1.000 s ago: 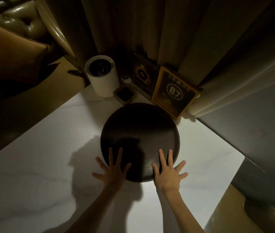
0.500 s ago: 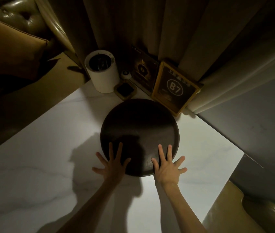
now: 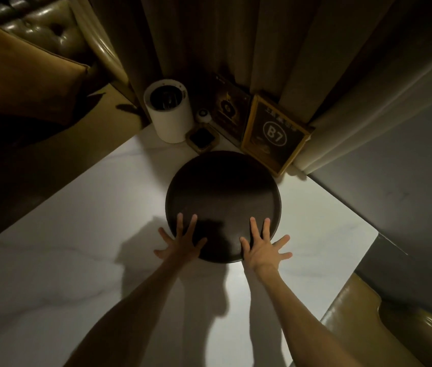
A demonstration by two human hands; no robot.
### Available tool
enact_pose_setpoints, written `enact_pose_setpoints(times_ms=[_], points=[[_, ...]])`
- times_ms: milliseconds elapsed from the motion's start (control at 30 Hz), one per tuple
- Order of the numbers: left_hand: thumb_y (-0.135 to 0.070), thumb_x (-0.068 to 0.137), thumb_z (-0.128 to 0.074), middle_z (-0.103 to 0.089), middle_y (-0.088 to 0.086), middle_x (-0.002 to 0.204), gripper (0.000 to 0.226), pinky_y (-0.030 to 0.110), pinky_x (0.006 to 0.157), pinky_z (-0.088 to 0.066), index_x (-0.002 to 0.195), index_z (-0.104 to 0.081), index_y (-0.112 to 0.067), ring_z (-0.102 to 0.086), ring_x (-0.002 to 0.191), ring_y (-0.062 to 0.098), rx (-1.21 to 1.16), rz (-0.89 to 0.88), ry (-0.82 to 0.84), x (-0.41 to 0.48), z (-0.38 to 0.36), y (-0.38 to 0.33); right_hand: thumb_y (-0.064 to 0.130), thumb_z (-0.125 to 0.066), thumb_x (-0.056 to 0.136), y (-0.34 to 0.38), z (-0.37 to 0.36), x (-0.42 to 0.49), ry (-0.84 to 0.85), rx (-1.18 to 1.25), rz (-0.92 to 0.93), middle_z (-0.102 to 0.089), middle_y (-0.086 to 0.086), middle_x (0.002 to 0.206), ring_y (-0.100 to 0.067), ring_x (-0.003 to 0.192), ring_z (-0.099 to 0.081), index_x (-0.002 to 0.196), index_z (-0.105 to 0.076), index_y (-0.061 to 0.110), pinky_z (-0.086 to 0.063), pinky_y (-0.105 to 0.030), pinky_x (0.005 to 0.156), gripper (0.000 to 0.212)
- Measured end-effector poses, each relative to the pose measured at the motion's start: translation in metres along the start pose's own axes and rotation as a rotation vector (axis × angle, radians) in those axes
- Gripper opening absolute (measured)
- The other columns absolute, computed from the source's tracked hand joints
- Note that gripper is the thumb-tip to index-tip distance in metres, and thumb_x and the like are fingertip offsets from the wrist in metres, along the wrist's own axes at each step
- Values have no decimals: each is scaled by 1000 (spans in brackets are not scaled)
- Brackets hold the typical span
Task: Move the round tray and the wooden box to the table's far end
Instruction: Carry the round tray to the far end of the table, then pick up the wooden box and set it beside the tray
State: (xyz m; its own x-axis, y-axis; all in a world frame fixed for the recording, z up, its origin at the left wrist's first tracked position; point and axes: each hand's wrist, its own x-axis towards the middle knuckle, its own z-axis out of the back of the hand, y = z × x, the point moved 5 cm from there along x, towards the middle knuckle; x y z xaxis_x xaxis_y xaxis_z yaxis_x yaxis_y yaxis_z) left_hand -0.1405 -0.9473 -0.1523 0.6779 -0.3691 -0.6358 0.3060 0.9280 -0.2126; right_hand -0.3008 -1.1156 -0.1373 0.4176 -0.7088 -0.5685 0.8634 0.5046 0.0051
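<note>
Count: 1 round tray [image 3: 222, 192], 1 small wooden box [image 3: 202, 138] at its 11 o'clock, 1 white cylinder [image 3: 169, 115], 1 B7 framed sign [image 3: 274, 135], 1 dark card [image 3: 229, 108], 1 small round knob [image 3: 203, 114], 2 hands: left hand [image 3: 183, 243], right hand [image 3: 262, 247], 1 bench [image 3: 77, 234].

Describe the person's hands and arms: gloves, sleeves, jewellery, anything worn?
Both the left hand and the right hand are bare: no gloves, and no rings or watch visible in the dim light. Both forearms are uncovered as far as the frame shows; no sleeve edge in view.
</note>
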Motion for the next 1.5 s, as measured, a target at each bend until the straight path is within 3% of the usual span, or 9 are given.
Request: enact_pose_setpoints(times_ms=[167, 300, 467, 600, 733, 900, 1133, 1367, 1500], points=[[-64, 90, -28, -8, 6, 163, 68, 64, 116, -12, 150, -12, -36, -7, 146, 43, -54, -121, 80, -9, 36, 9, 57, -34, 95, -13, 24, 6, 194, 197, 28, 6, 10, 164, -48, 143, -7, 149, 5, 50, -28, -68, 109, 67], [-84, 70, -5, -29, 3, 157, 99, 55, 116, -22, 149, -24, -28, -20, 146, 33, -118, -179, 20, -69, 71, 48, 51, -36, 97, -2, 51, -23, 44, 302, 56, -19, 0, 162, -42, 144, -19, 152, -7, 41, -31, -61, 111, 63], [-44, 90, -38, -57, -1, 138, 49, 38, 107, -40, 133, -54, -26, -55, 125, 22, -375, -6, -330, -171, 105, 140, 42, -47, 97, 82, 65, -126, -140, 550, 351, -61, -5, 134, -30, 120, -58, 136, -50, 25, -49, -43, 95, 43], [-29, 94, -45, -66, 7, 127, 36, 39, 100, -47, 125, -61, -18, -64, 114, 27, -461, 157, -518, -270, 91, 245, 34, -49, 96, 162, 20, -224, 200, 809, 476, -73, 1, 104, -24, 102, -67, 107, -68, 22, -52, -34, 85, 25], [-34, 85, -39, -68, 12, 123, 48, 36, 98, -47, 120, -65, -13, -65, 111, 30, -608, 411, -564, -379, 44, 337, 22, -45, 102, 223, -40, -342, 637, 941, 538, -72, -1, 89, -3, 72, -72, 105, -67, 4, -51, -13, 60, 28], [-39, 88, -38, -66, 11, 126, 47, 34, 96, -47, 123, -61, -18, -63, 112, 28, -694, 654, -504, -486, -35, 426, 27, -47, 101, 255, -115, -469, 816, 757, 713, -77, -6, 96, -18, 87, -74, 95, -72, 17, -57, -29, 77, 28], [-16, 95, -50, -69, 7, 120, 28, 30, 90, -52, 120, -63, -16, -67, 101, 23, -910, 745, -613, -562, -102, 493, 67, -53, 83, 252, -191, -553, 711, 578, 778, -75, -1, 96, -23, 92, -72, 95, -72, 33, -58, -48, 86, 41], [-22, 98, -46, -58, 6, 135, 34, 36, 106, -43, 129, -55, -17, -57, 120, 22, -1023, 627, -464, -548, -125, 533, 39, -51, 96, 248, -215, -570, 392, 410, 816, -68, 9, 104, -11, 97, -67, 101, -60, 36, -57, -34, 87, 11], [-33, 96, -49, -34, 14, 153, 63, 48, 114, -32, 149, -23, -13, -38, 139, 30, -1066, 576, -353, -514, -131, 544, 47, -47, 96, 266, -251, -565, 331, 174, 721, -52, -8, 139, -28, 126, -53, 140, -46, 21, -46, -44, 102, 51]])
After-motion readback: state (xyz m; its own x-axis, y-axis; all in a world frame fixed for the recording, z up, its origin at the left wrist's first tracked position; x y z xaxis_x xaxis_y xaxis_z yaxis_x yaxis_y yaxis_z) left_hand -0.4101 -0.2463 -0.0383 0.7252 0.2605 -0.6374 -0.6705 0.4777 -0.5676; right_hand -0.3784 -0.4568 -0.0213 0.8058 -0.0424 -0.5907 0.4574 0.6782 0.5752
